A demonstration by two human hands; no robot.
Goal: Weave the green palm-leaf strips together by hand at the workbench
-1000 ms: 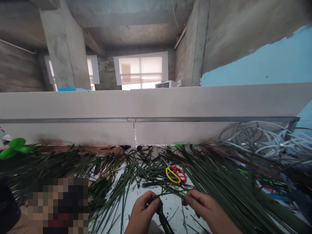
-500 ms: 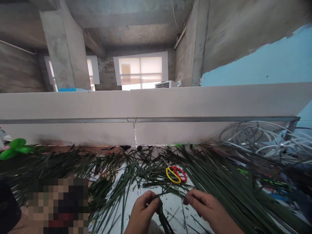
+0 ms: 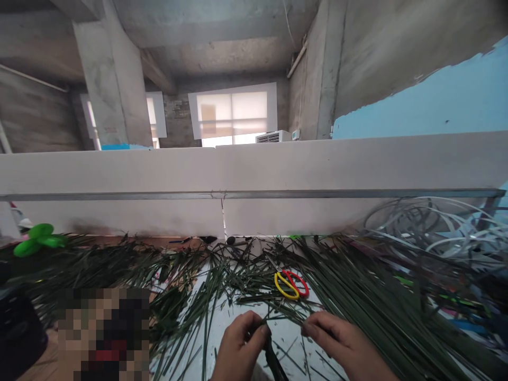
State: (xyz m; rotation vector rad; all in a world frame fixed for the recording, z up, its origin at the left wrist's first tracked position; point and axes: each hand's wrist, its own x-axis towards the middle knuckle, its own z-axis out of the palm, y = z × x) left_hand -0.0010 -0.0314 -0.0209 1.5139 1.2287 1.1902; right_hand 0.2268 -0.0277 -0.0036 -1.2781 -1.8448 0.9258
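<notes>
In the head view, my left hand [image 3: 241,346] is closed in a pinch at bottom centre. Between its thumb and forefinger is a dark green leaf strip [image 3: 273,360], hanging down past the lower edge. My right hand [image 3: 337,338] is a short gap to the right, its thumb and fingers pressed together. A thin leaf strand seems to run across to its fingertips, though the tips hide the end. Just beyond the hands lie scissors [image 3: 291,286] with one yellow and one red handle loop, their blades among cut leaf pieces [image 3: 246,280].
Long green leaves [image 3: 357,296] are heaped on the right, and more leaf bundles lie left. The white work surface [image 3: 222,323] has scraps on it. Pale coiled strips [image 3: 436,227] fill the far right. A green balloon-like object [image 3: 39,241] is far left. A low white partition [image 3: 278,169] stands behind.
The view has turned slightly left, so everything sits a little further right. My left hand has come slightly closer to my right; both keep their pinch. The scissors have not been moved.
</notes>
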